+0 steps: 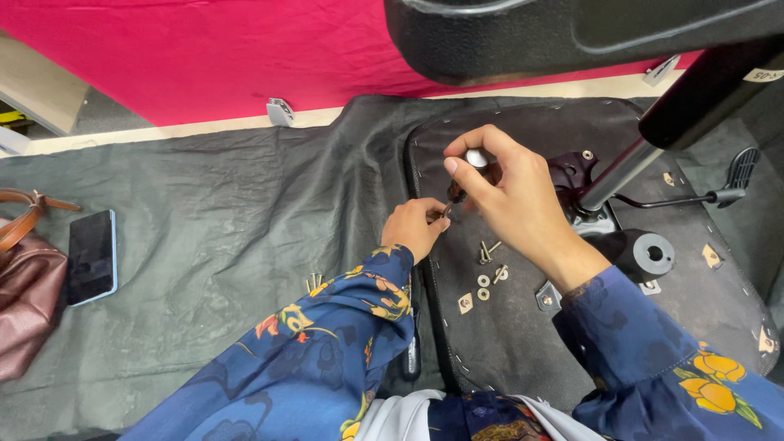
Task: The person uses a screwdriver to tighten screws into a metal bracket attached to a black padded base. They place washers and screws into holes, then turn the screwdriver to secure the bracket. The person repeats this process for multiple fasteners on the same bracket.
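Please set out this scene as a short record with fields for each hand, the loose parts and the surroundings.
Right hand: raised over the upturned chair seat, fingers pinching a small tool with a silver top.
Left hand: closed beside the tool's lower end, at the seat's left edge.
Loose parts: bolts and washers on the seat; more bolts on the grey cloth.
Chair: gas column and lever on the seat's underside.
Left side: dark phone beside a brown bag.
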